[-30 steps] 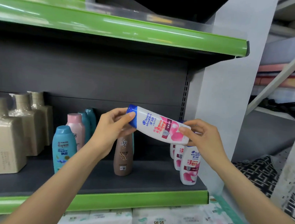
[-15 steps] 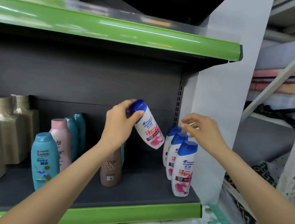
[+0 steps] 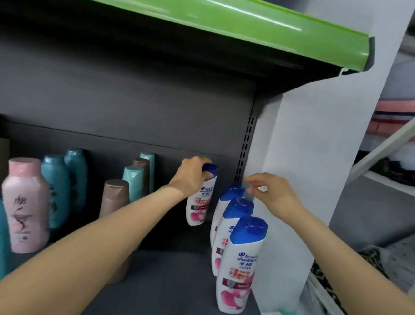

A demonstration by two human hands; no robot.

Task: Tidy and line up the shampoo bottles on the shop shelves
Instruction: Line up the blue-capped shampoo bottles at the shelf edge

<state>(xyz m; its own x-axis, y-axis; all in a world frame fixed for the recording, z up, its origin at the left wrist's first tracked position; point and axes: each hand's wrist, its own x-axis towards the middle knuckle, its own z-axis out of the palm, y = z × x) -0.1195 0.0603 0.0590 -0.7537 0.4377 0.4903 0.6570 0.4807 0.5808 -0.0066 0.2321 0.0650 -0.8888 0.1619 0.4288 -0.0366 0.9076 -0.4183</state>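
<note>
The left hand (image 3: pixel 190 174) grips a white shampoo bottle (image 3: pixel 200 201) by its blue cap and upper part, fingers curled around it. The bottle is almost upright and seems to hang just above the dark shelf (image 3: pixel 166 290), deep at the back, left of a row of three same bottles (image 3: pixel 239 261) that stands along the white side wall (image 3: pixel 300 164). The right hand (image 3: pixel 270 194) holds nothing; its fingers are loosely bent over the cap of the last bottle in the row, maybe touching it, I cannot tell.

The risk, I think, is in setting it down. The bottle is tall and narrow with a small base, so if it lands tilted it can fall and knock the row like dominoes. The left forearm also passes close by the brown bottle (image 3: pixel 115 199) and could push it.

The held bottle has a pink and red label and looks smooth, so it may slip.
</note>
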